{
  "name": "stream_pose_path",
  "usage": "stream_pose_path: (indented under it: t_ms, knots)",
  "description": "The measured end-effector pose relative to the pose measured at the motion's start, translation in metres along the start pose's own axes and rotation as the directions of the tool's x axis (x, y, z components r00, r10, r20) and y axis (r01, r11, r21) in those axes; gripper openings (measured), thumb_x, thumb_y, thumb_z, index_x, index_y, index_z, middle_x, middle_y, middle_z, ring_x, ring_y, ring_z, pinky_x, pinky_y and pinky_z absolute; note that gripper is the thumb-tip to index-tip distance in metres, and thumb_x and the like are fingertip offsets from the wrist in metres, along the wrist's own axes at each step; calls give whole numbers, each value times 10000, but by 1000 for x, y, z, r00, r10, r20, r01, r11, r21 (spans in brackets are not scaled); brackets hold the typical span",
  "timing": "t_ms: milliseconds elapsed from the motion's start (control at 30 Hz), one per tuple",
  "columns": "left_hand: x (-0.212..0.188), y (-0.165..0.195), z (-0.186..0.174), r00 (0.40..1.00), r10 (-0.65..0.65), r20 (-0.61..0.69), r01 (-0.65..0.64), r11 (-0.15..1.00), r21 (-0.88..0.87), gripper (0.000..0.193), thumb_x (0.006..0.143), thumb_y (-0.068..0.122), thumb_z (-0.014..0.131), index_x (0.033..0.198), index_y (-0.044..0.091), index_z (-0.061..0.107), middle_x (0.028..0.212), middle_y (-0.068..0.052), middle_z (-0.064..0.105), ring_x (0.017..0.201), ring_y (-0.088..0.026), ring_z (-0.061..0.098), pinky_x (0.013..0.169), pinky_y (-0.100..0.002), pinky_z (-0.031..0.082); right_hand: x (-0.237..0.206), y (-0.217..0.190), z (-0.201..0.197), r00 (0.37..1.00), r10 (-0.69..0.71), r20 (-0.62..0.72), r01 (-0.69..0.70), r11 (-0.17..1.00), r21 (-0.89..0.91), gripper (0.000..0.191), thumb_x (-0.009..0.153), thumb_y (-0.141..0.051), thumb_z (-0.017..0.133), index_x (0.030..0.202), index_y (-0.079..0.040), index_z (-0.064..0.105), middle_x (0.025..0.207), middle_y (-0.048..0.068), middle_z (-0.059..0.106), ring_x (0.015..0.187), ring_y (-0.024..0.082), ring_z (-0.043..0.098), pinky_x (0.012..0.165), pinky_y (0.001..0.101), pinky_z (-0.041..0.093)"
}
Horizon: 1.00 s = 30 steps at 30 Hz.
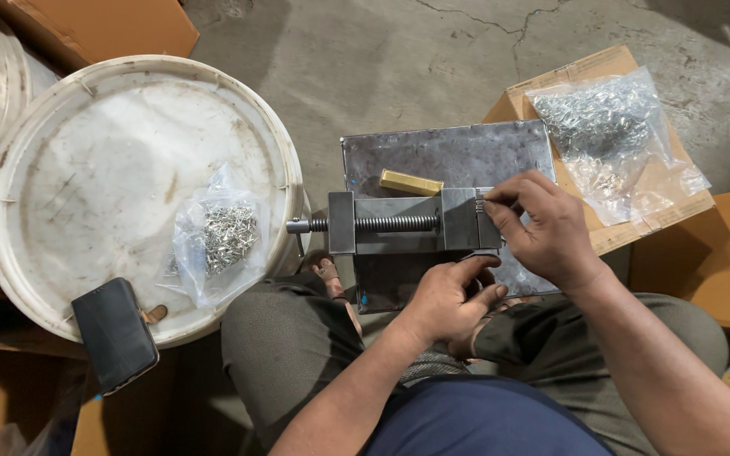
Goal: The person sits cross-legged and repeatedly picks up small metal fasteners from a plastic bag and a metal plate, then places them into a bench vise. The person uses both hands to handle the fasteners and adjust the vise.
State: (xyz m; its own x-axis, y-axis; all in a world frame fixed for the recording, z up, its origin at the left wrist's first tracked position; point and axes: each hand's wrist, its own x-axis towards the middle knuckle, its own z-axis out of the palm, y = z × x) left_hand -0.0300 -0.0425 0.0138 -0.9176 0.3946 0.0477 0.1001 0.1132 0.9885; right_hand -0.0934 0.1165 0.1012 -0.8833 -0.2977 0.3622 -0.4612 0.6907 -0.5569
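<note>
Low in the middle of the frame, a seated person works at a small steel vise (pixel 407 224) that lies on a grey metal plate (pixel 449 154) on the concrete floor.

The right hand (pixel 542 226) reaches in from the right and rests over the vise's right-hand end. Its thumb and forefinger are pinched together on something small at the top of the jaw block, probably one of the little metal parts, though it is too small to tell for sure.

The left hand (pixel 448 300) sits just below the vise with its fingers curled loosely against the lower edge of the body. It seems to steady the vise more than grip it (nothing shows between the fingers).

The step in hand looks like seating a small part at the vise jaw. The next move would call for a fine, steady pinch from the right hand while the left keeps the vise from sliding on the plate. The screw handle (pixel 297 226) at the left end is untouched.

A brass bar (pixel 411 182) lies on the plate just above the vise. At the upper right a clear bag (pixel 610 135) of small silvery parts rests on a cardboard box (pixel 585 69). At the left, a smaller bag (pixel 217 236) of the same parts and a dark phone (pixel 114 333) lie on a white drum lid (pixel 86 160).
</note>
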Motion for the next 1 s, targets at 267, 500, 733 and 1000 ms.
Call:
stream_pose_path:
  t_ms: [267,500,733,1000]
  knots:
    - [1,-2,2,997,71,-37,-71,997,-3,367,907,224,740,1220,40,686,930,-119,763,780,-216,754,713,-317,592,-18,13,-7,994,85,-64,-83,996,29,143,965,-89,727,1096,-34,741,1002,86,703,848,220,711,730,313,559]
    - [-7,-8,7,991,122,-59,-124,992,-29,310,927,180,747,1194,30,693,891,-100,746,777,-202,742,726,-309,585,-70,55,-16,942,329,-70,-332,943,-34,123,962,-127,740,1063,-56,747,929,110,694,766,223,692,694,339,529]
    - [-5,-1,10,992,114,-46,-116,992,-54,316,940,163,734,1202,-6,681,869,-72,721,743,-139,690,709,-277,562,-88,55,-14,980,200,-3,-196,961,-196,136,910,-145,746,1030,-83,749,942,106,694,853,313,684,735,394,537]
    - [-3,3,10,994,104,-24,-105,994,-35,321,945,177,735,1200,-10,679,852,-62,723,727,-142,694,698,-278,562,-76,49,-12,971,230,65,-203,938,-279,121,884,-166,772,985,-100,761,918,92,696,818,322,684,697,414,531]
